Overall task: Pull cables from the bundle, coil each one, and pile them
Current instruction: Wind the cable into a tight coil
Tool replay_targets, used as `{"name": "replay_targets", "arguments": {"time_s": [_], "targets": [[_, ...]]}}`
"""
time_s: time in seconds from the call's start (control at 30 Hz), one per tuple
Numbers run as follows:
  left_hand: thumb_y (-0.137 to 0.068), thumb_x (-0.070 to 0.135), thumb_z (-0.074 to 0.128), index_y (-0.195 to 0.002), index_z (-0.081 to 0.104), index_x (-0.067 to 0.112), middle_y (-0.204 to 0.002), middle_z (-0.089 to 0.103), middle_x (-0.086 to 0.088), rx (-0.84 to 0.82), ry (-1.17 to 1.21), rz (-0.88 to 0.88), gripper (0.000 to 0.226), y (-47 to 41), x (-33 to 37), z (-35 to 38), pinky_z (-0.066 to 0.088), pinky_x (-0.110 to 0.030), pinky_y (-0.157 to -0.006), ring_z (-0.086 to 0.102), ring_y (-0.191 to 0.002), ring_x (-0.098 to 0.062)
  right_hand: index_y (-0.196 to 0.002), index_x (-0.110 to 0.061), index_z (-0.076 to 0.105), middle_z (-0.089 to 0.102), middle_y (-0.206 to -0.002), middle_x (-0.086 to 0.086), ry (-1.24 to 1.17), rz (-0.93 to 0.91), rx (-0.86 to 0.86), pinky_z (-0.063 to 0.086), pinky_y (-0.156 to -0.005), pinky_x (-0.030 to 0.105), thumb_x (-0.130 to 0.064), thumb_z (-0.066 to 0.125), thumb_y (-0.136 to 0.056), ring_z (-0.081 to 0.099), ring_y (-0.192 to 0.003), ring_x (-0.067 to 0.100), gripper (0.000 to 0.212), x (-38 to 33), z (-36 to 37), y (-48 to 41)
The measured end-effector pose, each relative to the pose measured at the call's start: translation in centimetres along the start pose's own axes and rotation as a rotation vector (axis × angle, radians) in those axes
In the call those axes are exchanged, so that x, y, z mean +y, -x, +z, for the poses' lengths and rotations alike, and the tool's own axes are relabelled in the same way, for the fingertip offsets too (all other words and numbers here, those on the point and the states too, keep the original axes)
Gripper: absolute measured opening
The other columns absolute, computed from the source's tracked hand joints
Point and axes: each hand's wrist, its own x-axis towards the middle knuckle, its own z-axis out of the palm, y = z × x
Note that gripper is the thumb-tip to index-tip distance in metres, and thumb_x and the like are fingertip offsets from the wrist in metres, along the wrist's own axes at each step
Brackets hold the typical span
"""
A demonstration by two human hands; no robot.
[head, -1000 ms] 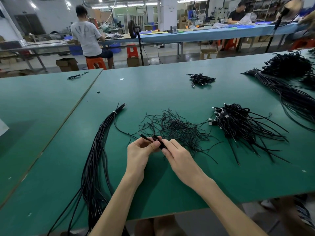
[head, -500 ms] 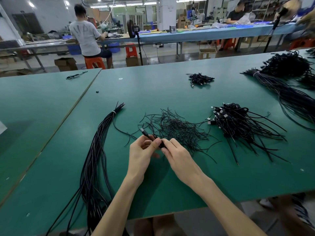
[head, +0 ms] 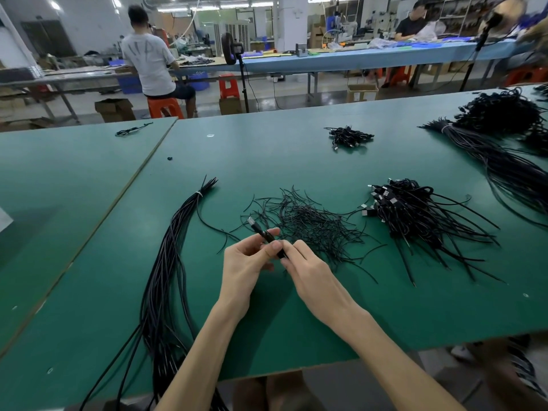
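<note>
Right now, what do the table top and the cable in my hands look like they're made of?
Table top: matte green mat or laminate; the pale front edge suggests board beneath. Cable: black, faintly shiny jacket, likely plastic or rubber; silvery plug tip looks metal.

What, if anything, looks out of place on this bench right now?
Nothing damaged or spilled. Small strays only: one lone cable lies apart on the far left table, a small black bit and a pale ring sit alone near the seam, and one strand curves away from the long tied bundle.
</note>
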Motion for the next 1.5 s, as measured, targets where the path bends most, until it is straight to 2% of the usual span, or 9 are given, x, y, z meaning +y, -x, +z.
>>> {"name": "replay_targets", "arguments": {"time_s": [0.13, 0.27, 0.57, 0.67, 0.9, 1.13, 1.23, 1.4, 1.5], "targets": [[-0.085, 0.019, 0.078, -0.109, 0.08, 0.012, -0.1, 0.078, -0.014, -0.022, 0.018, -0.008, 0.025, -0.2, -0.2, -0.2, 0.058, -0.026, -0.072, 0.069, -0.078, -0.018, -0.144, -0.002, 0.049, 0.048, -0.108, 0.005, 0.04, -0.016, -0.015, 0.047, -0.071, 0.027, -0.015, 0.042, -0.11, 0.048, -0.076, 0.014, 0.037, 0.0, -0.1, -0.1], [-0.09, 0.003, 0.072, -0.104, 0.079, 0.006, -0.097, 0.077, -0.022, 0.01, 0.036, -0.01, 0.016, -0.5, -0.7, -0.3, 0.06, -0.029, -0.071, 0.065, -0.07, -0.027, -0.145, -0.002, 0.048, 0.05, -0.11, 0.005, 0.062, 0.0, -0.013, 0.052, -0.073, 0.034, -0.015, 0.043, -0.11, 0.055, -0.08, 0.017, 0.037, 0.1, 0.2, -0.1], [-0.092, -0.012, 0.064, -0.087, 0.073, 0.004, -0.082, 0.076, -0.009, 0.089, -0.157, 0.129, 0.018, -0.5, -0.8, 0.4, 0.058, -0.024, -0.062, 0.068, -0.065, -0.019, -0.142, -0.005, 0.048, 0.051, -0.109, 0.003, 0.132, 0.026, -0.036, 0.047, -0.062, 0.031, -0.02, 0.043, -0.11, 0.049, -0.069, 0.014, 0.037, 0.5, 0.8, 0.1], [-0.092, -0.011, 0.066, -0.084, 0.073, 0.012, -0.083, 0.074, -0.006, 0.111, -0.22, 0.186, 0.025, -0.3, -0.7, 0.6, 0.055, -0.023, -0.062, 0.066, -0.066, -0.014, -0.141, -0.006, 0.048, 0.046, -0.104, -0.001, 0.147, 0.034, -0.045, 0.038, -0.059, 0.027, -0.022, 0.041, -0.111, 0.043, -0.066, 0.012, 0.035, 0.6, 1.0, 0.1], [-0.097, -0.002, 0.064, -0.106, 0.08, 0.014, -0.106, 0.075, -0.009, -0.031, -0.183, 0.147, 0.025, -0.4, -0.3, 0.1, 0.054, -0.022, -0.074, 0.068, -0.087, -0.013, -0.134, -0.005, 0.05, 0.045, -0.1, -0.001, 0.137, 0.038, -0.068, 0.049, -0.06, 0.039, -0.023, 0.038, -0.111, 0.043, -0.066, 0.015, 0.031, 0.7, 0.7, 0.2], [-0.093, 0.013, 0.066, -0.098, 0.078, 0.014, -0.097, 0.075, -0.004, -0.127, -0.021, 0.045, 0.013, -0.6, -0.1, -0.3, 0.051, -0.03, -0.071, 0.059, -0.082, -0.022, -0.142, -0.004, 0.048, 0.051, -0.107, 0.004, 0.086, 0.064, -0.062, 0.05, -0.068, 0.044, -0.022, 0.039, -0.111, 0.057, -0.077, 0.026, 0.036, 0.8, 0.5, 0.1], [-0.093, 0.019, 0.068, -0.11, 0.079, 0.017, -0.1, 0.073, -0.007, -0.184, -0.008, 0.043, 0.02, -0.6, -0.1, -0.6, 0.049, -0.026, -0.071, 0.055, -0.082, -0.021, -0.144, -0.004, 0.048, 0.052, -0.111, 0.004, 0.05, 0.082, -0.055, 0.051, -0.073, 0.044, -0.021, 0.04, -0.111, 0.06, -0.082, 0.027, 0.038, 0.9, 0.4, 0.1], [-0.091, 0.022, 0.071, -0.098, 0.079, 0.017, -0.1, 0.073, -0.005, -0.14, 0.048, 0.027, 0.012, -0.6, -0.3, -0.4, 0.048, -0.025, -0.066, 0.057, -0.083, -0.022, -0.145, -0.008, 0.05, 0.043, -0.102, -0.01, 0.0, 0.093, -0.053, 0.046, -0.069, 0.034, -0.021, 0.041, -0.111, 0.052, -0.077, 0.016, 0.038, 1.0, 0.3, 0.1], [-0.09, 0.02, 0.07, -0.098, 0.078, 0.015, -0.097, 0.072, -0.005, -0.148, 0.051, 0.024, 0.013, -0.5, -0.3, -0.3, 0.05, -0.026, -0.065, 0.06, -0.079, -0.019, -0.143, -0.008, 0.052, 0.042, -0.099, -0.012, -0.037, 0.102, -0.046, 0.048, -0.072, 0.037, -0.021, 0.041, -0.111, 0.052, -0.078, 0.016, 0.037, 1.1, 0.2, 0.1]]}}
